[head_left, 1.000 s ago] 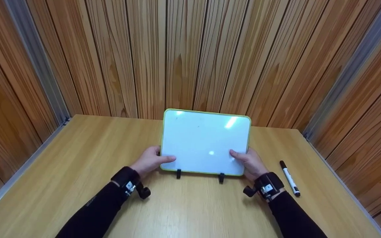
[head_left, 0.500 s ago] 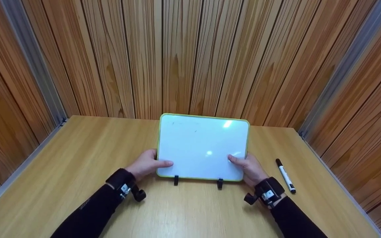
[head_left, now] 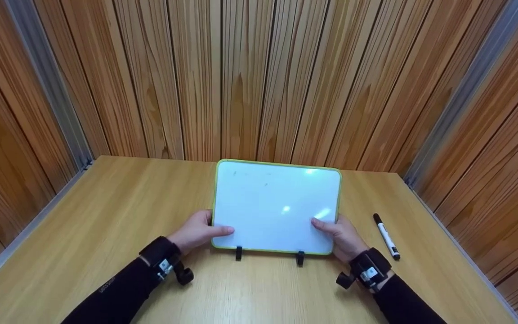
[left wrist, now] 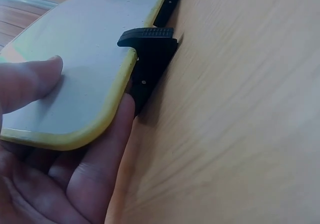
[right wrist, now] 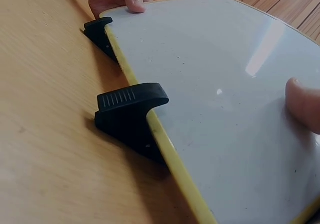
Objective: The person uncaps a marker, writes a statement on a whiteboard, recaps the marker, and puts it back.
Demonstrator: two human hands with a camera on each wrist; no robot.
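A small whiteboard [head_left: 277, 202] with a yellow-green rim leans back on a black stand, whose two front hooks [head_left: 238, 253] catch its lower edge. My left hand [head_left: 198, 231] grips the board's lower left side, thumb on the white face and fingers behind the rim. On the opposite side my right hand [head_left: 344, 236] holds it the same way, its thumb on the face. In the left wrist view, fingers [left wrist: 100, 169] reach under the corner beside the hook. The right wrist view shows a hook [right wrist: 132, 103] over the edge. Most of the stand is hidden behind the board.
A black-capped white marker [head_left: 386, 237] lies on the wooden table [head_left: 151, 193] to the right of my right hand. Wood-panelled walls [head_left: 241, 81] rise behind the table and at both sides.
The board and both hands have shifted slightly lower in the head view, towards me. Both hands keep their hold. The marker's small shift matches the camera's motion.
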